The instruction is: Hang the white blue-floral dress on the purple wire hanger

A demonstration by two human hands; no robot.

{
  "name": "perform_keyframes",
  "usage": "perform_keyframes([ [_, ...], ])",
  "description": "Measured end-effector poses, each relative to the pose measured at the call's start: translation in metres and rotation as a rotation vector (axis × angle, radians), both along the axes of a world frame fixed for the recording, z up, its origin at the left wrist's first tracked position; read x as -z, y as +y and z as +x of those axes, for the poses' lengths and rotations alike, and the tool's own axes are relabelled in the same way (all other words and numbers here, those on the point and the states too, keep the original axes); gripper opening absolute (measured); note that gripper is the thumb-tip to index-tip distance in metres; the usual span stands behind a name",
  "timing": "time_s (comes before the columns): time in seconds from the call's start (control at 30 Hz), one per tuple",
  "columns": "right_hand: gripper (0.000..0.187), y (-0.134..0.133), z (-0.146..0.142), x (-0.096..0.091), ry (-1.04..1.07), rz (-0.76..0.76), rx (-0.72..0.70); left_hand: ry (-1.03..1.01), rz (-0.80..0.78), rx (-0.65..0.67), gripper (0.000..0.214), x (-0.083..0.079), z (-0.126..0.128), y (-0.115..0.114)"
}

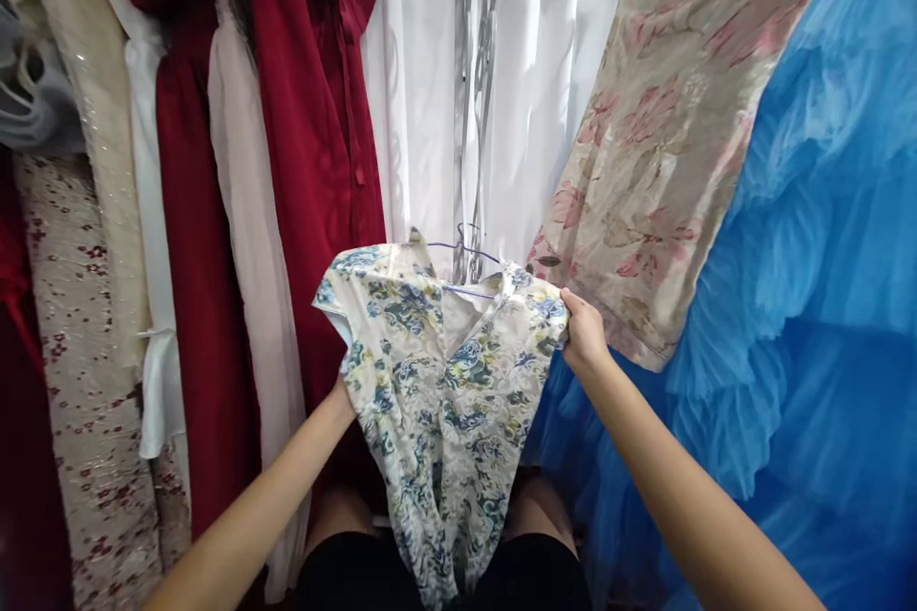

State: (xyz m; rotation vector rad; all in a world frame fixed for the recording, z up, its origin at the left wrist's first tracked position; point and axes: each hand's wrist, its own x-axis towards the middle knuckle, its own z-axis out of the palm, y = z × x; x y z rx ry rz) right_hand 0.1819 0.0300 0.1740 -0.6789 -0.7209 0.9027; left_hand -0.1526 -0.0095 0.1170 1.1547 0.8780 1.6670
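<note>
A white dress with blue and yellow flowers (473,391) spreads out before me, its V-neck facing up. A thin purple wire hanger (465,248) sits in its neck and shoulders, with the hook pointing away from me. My right hand (584,329) pinches the dress at its right shoulder edge, thumb on top. At the left armhole, my left hand (345,401) reaches in under the fabric, which hides its fingers. The lower part of the dress narrows in folds between my knees and runs to the bottom of the view.
On the left hang dark red dresses (308,115), a pale pink one (247,162) and a beige sequinned one (86,325). A beige floral garment (659,143) and a ruffled blue tulle gown (809,305) hang on the right. White curtains (422,95) cover the back.
</note>
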Motion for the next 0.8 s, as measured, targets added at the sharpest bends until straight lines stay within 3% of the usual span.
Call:
perform_keyframes([
  [0.13,0.027,-0.017,0.001,0.033,-0.141,0.047,0.096,-0.205,0.076,-0.203,0.069,0.054,0.002,-0.016],
  [0.2,0.031,-0.023,0.000,0.052,-0.252,0.070,0.137,-0.107,0.131,-0.293,0.064,0.077,0.012,-0.026],
  [0.27,0.033,-0.026,0.003,0.066,-0.333,0.070,0.165,0.049,0.089,-0.289,0.061,0.093,0.023,-0.036],
  [0.37,0.033,-0.029,0.010,0.078,-0.361,0.047,0.257,0.107,-0.013,-0.274,0.058,0.103,0.036,-0.049],
  [0.43,0.032,-0.037,0.005,0.088,-0.338,0.033,0.445,0.101,-0.034,-0.266,0.056,0.104,0.041,-0.055],
  [0.53,0.028,-0.060,-0.030,0.120,-0.327,0.012,0.669,0.108,-0.064,-0.242,0.053,0.107,0.048,-0.063],
  [0.57,0.025,-0.069,-0.048,0.135,-0.354,-0.014,0.609,0.097,-0.076,-0.250,0.053,0.108,0.050,-0.065],
  [0.7,0.031,-0.091,-0.122,0.187,-0.622,-0.159,-0.150,0.047,-0.118,-0.267,0.053,0.112,0.054,-0.074],
  [0.8,0.039,-0.093,-0.141,0.194,-0.706,-0.123,-0.371,0.035,-0.133,-0.249,0.052,0.111,0.053,-0.079],
])
